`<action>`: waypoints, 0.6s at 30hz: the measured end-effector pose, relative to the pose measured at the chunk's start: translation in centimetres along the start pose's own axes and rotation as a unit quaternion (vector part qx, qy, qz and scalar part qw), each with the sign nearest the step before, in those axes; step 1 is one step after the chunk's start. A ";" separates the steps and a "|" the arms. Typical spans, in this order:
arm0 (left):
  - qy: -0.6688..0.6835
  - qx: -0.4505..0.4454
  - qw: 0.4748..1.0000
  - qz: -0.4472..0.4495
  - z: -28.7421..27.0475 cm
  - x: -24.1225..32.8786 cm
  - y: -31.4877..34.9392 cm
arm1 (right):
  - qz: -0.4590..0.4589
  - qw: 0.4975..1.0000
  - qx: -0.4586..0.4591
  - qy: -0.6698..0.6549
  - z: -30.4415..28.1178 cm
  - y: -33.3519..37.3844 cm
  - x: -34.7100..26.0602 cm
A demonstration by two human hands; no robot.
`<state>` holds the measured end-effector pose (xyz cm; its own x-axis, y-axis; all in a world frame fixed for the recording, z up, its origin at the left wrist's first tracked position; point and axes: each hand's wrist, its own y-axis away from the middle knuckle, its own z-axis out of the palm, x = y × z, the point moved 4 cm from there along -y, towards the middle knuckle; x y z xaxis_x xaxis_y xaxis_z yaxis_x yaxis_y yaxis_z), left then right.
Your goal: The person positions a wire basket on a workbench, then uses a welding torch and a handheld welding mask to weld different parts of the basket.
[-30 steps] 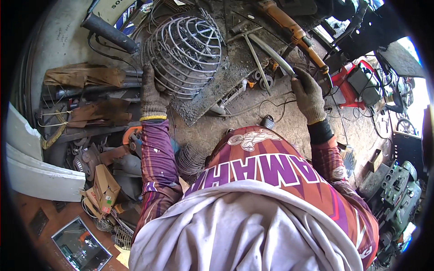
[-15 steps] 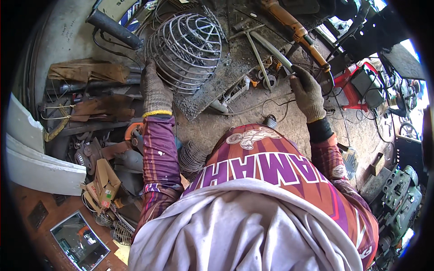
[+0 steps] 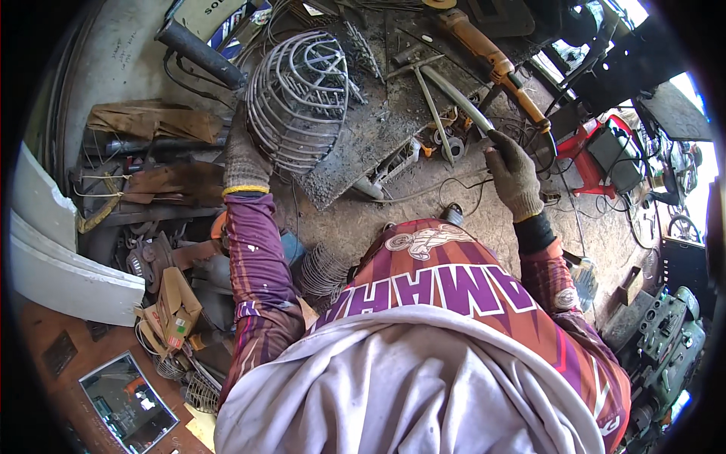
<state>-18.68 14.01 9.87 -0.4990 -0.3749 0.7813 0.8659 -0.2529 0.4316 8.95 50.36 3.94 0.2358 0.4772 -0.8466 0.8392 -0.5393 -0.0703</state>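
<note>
Cluttered metal workshop, dirt floor, scrap everywhere. Dark steel work plate (image 3: pixel 393 129) sits at 12 o'clock in the head view, spattered and dirty.

- Left hand (image 3: pixel 243 159), in a grey knit glove with a yellow cuff, rests against the lower left side of a dome-shaped wire cage (image 3: pixel 297 98). Fingers look curled onto the wires, gripping the rim; exact finger spread is hidden behind the cage.
- Wire cage lies tilted on the left end of the work plate, around 11 o'clock, open side facing down-left toward the hand.
- Right hand (image 3: pixel 513 175), same kind of glove, is at 1 o'clock, closed around the lower end of a long thin grey rod (image 3: pixel 454 94). The rod runs up-left from the fist across the work plate.
- Hammer (image 3: pixel 423 91) lies on the plate just beside the rod, handle pointing down.
- Yellow-handled power tool (image 3: pixel 491 60) lies along the plate's right edge, above the right hand.
- Black tube (image 3: pixel 200 51) sits at 11 o'clock, just left of the cage.
- Red stand (image 3: pixel 578 155) at 2 o'clock, well apart from both hands.
- Stack of wire rings (image 3: pixel 321 268) on the floor below the plate, near the person's left elbow.
- White panel (image 3: pixel 53 257) at 9 o'clock.
</note>
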 end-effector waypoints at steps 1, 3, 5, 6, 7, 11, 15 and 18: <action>0.000 -0.053 0.999 -0.008 0.2 0.1 -0.1 | 0.013 1.000 -0.009 -0.004 0.1 -0.1 -0.1; -0.035 0.009 0.999 -0.011 -0.6 -0.4 -0.8 | 0.023 0.999 -0.022 -0.010 0.2 -0.3 -0.7; -0.038 0.062 0.997 -0.017 -2.8 -1.7 -2.8 | 0.028 0.999 -0.025 -0.018 0.5 -0.5 -1.4; -0.028 0.048 0.998 -0.007 -3.0 -2.2 -3.4 | 0.029 0.999 -0.027 -0.015 0.6 -0.5 -1.4; -0.026 0.049 0.998 -0.009 -3.4 -2.3 -4.0 | 0.005 1.000 -0.019 -0.010 0.6 -0.5 -1.4; -0.050 0.050 0.997 0.019 -1.5 -2.6 -2.8 | 0.061 0.996 0.021 -0.059 0.4 -0.6 -0.1; -0.092 0.044 0.993 0.064 -2.7 -1.9 -3.4 | 0.053 0.996 0.034 -0.061 0.2 -0.6 -0.3; -0.134 0.080 0.984 0.085 -2.7 -1.7 -3.0 | 0.034 0.998 0.022 -0.045 -0.1 -0.2 -1.0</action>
<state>-20.54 12.99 6.01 -0.3374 -0.1463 0.9299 0.9414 -0.0557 0.3328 8.62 50.02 4.81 0.2461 0.3753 -0.8936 0.8000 -0.5992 -0.0314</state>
